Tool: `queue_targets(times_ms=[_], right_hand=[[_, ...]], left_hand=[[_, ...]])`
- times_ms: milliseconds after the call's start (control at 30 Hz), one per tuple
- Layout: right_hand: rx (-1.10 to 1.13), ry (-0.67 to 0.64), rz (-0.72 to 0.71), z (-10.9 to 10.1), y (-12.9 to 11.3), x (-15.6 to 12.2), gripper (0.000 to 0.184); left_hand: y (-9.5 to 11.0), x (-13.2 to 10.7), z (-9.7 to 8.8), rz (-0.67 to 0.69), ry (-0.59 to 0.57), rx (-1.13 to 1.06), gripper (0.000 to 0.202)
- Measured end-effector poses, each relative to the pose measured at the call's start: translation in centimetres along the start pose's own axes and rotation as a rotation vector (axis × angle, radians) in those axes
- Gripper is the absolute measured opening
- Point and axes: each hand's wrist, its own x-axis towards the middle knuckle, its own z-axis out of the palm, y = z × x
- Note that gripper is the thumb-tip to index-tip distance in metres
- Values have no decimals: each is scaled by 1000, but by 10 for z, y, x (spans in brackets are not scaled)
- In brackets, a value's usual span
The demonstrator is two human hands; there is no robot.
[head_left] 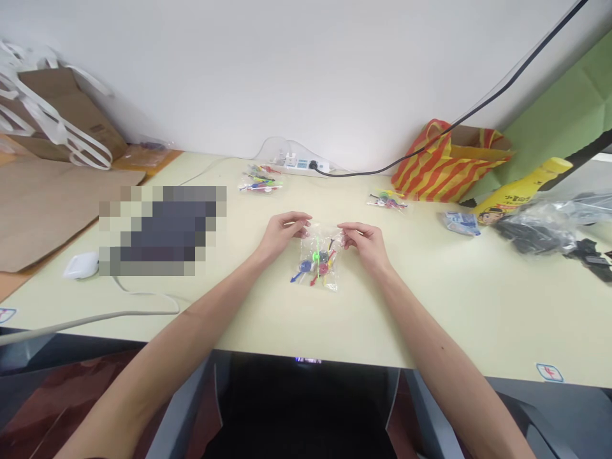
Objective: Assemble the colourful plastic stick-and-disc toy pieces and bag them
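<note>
A clear plastic bag (329, 282) lies on the pale yellow table in front of me. Colourful plastic pieces show through it: blue, red, green and yellow, several of them shaped like arrows. My left hand (287, 233) pinches the bag's upper left corner between thumb and fingers. At the upper right corner, my right hand (366, 245) grips the bag's edge the same way. The fingertips partly hide both corners.
Similar bags (262, 180) lie at the back, another bag (388, 200) to the right. A power strip (301, 164) runs along the wall. A striped bag (435, 162), a yellow bottle (521, 191) and a white charger case (81, 265) flank the table (478, 306).
</note>
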Motion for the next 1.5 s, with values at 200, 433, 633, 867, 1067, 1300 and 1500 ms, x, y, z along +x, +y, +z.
queue_targets(times_ms=[200,433,633,867,1067,1300,1500], right_hand=[[-3,-20,-16,0,1,0,18],[-67,-1,14,3,-2,-1,18],[-93,-15,25,7,-10,-5,20],[-67,6,-16,10,-9,-6,29],[-76,18,63,8,-6,-4,37],[-95,-14,70,5,0,-1,30],[-92,33,27,7,-5,-3,35]], left_hand=[[0,0,0,-26,3,5,23],[0,2,-1,-59,-18,8,21],[1,0,-1,-39,-38,17,27],[0,0,0,19,-13,44,36],[1,-1,-1,28,-18,45,38],[0,1,-2,13,-31,57,44],[1,0,-2,1,-13,63,45]])
